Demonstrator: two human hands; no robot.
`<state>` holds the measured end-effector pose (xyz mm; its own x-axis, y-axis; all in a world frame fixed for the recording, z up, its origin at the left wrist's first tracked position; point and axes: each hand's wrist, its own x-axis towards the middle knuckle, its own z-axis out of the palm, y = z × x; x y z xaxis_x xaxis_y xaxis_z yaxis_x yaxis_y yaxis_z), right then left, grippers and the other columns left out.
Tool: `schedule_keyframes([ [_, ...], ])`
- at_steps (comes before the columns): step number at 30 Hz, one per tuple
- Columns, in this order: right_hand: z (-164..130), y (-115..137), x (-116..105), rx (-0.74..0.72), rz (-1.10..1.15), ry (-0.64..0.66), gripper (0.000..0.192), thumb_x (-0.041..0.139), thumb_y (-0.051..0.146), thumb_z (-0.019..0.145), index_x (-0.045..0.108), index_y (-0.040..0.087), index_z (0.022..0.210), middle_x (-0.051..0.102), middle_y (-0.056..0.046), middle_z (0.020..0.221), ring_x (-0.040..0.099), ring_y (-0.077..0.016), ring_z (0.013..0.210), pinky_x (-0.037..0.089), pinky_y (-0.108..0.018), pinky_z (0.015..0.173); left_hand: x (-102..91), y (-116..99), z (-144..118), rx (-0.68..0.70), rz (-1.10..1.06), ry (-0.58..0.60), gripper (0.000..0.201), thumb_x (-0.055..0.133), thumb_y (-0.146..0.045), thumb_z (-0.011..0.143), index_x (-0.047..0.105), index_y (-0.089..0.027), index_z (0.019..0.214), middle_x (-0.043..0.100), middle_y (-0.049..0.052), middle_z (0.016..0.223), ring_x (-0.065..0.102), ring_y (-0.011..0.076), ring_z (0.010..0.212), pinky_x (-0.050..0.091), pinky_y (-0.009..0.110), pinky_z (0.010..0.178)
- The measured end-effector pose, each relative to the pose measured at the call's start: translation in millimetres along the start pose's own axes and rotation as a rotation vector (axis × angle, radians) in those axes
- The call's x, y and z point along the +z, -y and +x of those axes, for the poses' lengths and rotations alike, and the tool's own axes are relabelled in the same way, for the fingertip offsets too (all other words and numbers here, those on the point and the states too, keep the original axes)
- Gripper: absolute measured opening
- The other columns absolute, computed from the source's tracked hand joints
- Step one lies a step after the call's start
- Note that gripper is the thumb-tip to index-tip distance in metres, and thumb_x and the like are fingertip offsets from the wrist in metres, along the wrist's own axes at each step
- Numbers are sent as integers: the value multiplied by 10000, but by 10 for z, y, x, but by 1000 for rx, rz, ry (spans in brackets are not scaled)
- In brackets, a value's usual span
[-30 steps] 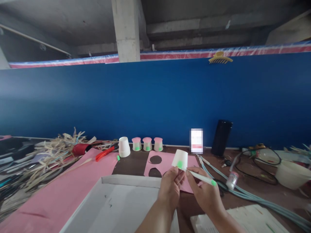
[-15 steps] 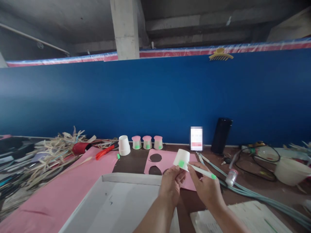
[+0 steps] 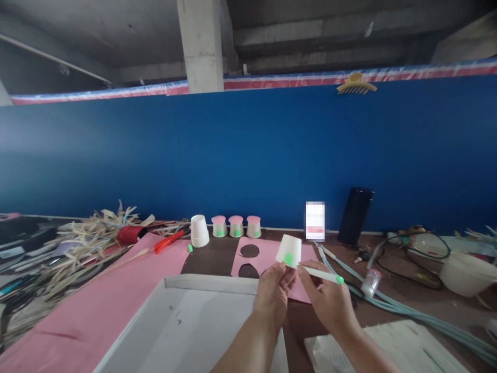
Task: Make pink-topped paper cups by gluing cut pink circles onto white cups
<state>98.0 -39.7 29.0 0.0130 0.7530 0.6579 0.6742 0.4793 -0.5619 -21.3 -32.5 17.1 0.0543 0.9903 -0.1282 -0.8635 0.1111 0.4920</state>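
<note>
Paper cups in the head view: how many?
5. One upside down in the left hand: the held cup. A plain white cup and three pink-topped cups stand by the blue wall. Clutter may hide more.

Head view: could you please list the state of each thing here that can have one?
left hand: shut on white cup
white cup: held upside down, green patch on its side
right hand: shut on green marker
green marker: uncapped, tip at cup
three pink-topped cups: standing in a row
cardboard box: open
</note>
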Motion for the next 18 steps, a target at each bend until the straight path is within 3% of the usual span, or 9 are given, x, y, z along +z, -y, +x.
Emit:
schedule_keyframes([
  [10, 40, -62, -9, 9, -61, -118, 259, 521, 409, 845, 661, 206, 923, 710, -46, 880, 665, -186, 764, 509, -258, 694, -12, 32, 44, -29, 12, -9, 151, 740, -176, 634, 636, -117, 726, 687, 68, 785, 660, 187, 765, 455, 298, 806],
  [18, 44, -20, -29, 27, -34, -96, 259, 529, 408, 835, 661, 197, 906, 710, -39, 829, 647, -166, 654, 505, -247, 621, -36, 39, 51, -9, 5, 16, 171, 763, -192, 625, 640, -118, 719, 684, 63, 774, 659, 180, 761, 459, 299, 821],
])
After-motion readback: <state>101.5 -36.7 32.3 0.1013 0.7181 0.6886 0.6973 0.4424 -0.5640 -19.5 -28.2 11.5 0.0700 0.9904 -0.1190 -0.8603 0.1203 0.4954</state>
